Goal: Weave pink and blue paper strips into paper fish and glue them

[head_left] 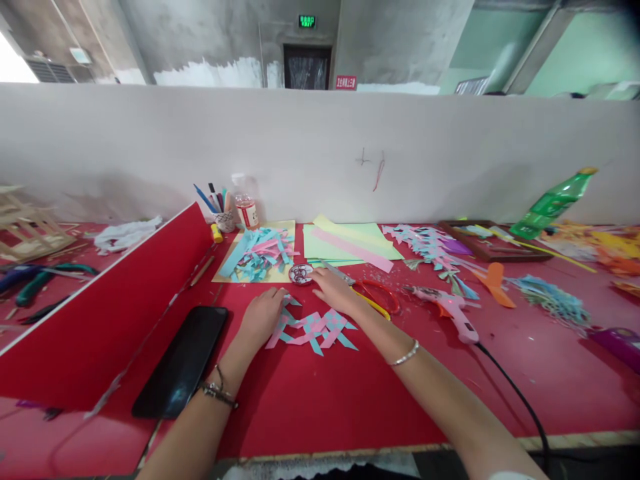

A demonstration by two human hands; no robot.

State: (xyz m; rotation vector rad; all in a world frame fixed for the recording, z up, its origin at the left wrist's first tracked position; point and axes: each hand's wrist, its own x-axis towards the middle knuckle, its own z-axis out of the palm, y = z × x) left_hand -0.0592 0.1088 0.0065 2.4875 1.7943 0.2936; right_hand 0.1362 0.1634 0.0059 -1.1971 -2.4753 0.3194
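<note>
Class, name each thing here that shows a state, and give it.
Paper weave: loose ends spread
Left hand: touching weave
Phone: flat, screen dark
Glue gun: lying down, light glowing
Green bottle: capped, tilted
Clear bottle: upright
Pen cup: upright, filled
Scissors: opening unclear
Exit sign: lit

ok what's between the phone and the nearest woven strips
In the head view, the left hand lies between the phone and those woven strips.

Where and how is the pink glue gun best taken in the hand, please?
Probably by the handle, with the right hand coming from the near right side. The glue gun lies with this handle slanting toward the person and its nozzle pointing left, away from that approach. Mind the black cord at the handle's end.
</note>
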